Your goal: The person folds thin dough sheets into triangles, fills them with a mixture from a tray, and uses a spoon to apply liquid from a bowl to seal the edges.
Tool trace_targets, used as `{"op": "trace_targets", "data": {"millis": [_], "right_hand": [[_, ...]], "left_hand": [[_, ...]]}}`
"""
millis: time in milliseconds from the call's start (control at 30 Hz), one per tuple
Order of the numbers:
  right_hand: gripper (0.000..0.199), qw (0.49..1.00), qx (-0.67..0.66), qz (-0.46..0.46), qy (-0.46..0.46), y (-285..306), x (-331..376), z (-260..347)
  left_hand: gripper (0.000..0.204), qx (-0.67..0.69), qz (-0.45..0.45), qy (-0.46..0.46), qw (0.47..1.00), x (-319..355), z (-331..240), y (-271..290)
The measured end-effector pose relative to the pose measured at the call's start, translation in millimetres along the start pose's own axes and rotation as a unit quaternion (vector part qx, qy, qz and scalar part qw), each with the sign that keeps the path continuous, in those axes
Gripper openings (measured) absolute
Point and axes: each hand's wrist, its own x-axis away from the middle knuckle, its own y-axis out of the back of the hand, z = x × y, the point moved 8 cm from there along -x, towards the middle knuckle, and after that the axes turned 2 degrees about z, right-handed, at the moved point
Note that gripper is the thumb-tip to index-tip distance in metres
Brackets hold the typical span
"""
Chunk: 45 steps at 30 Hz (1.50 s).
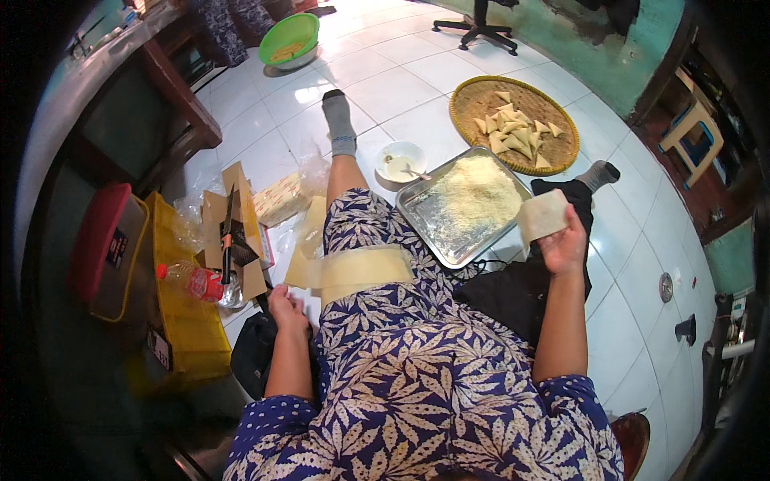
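My right hand [564, 243] is raised beside the metal tray, its fingers closed on a pale, thin pastry sheet [543, 215] that looks folded. Low by my left thigh, my left hand [289, 309] has its fingers curled; whatever they hold, if anything, is hidden. Long strips of the same pastry sheet [365, 269] lie across my left thigh, and more hang beside it. Between my legs the metal tray [437, 240] carries a crumbly pale-yellow filling [481, 192]. Just past it, folded pastry triangles [517, 138] are heaped on a round woven tray [467, 108].
A white bowl [391, 170] with a spoon stands near my left shin. To the left are a yellow crate [188, 329], a plastic bottle [200, 284], an opened cardboard box [215, 216] and an orange-handled knife [227, 248]. Farther off sits a green basin [277, 40].
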Motion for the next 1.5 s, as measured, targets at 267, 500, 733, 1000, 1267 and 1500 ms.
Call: {"op": "trace_targets", "data": {"millis": [267, 500, 733, 1000, 1267, 1500], "right_hand": [[0.041, 0.977, 0.178, 0.116, 0.002, -97.7, 49.4, -8.5], [0.036, 0.926, 0.242, 0.270, -0.103, -137.4, 120.8, -55.4], [0.026, 0.785, 0.406, 0.421, -0.205, -139.9, 161.7, -100.0], [0.023, 0.771, 0.415, 0.471, -0.112, -135.2, 156.6, -125.1], [0.025, 0.728, 0.476, 0.491, -0.061, -132.3, 152.3, -124.0], [0.040, 0.811, 0.445, 0.371, -0.078, -131.3, 124.2, -113.0]], "left_hand": [[0.035, -0.125, 0.477, 0.268, 0.827, 166.9, 83.1, -160.8], [0.078, 0.005, 0.558, 0.516, 0.650, 255.5, 119.1, -198.1], [0.048, -0.036, 0.527, 0.318, 0.787, 192.2, 88.1, -218.7], [0.041, -0.030, 0.497, 0.185, 0.847, 177.3, 39.3, -228.9], [0.038, -0.020, 0.486, 0.179, 0.855, 178.7, 35.6, -236.4], [0.029, -0.072, 0.531, 0.012, 0.844, 221.6, 8.5, -266.4]]}}
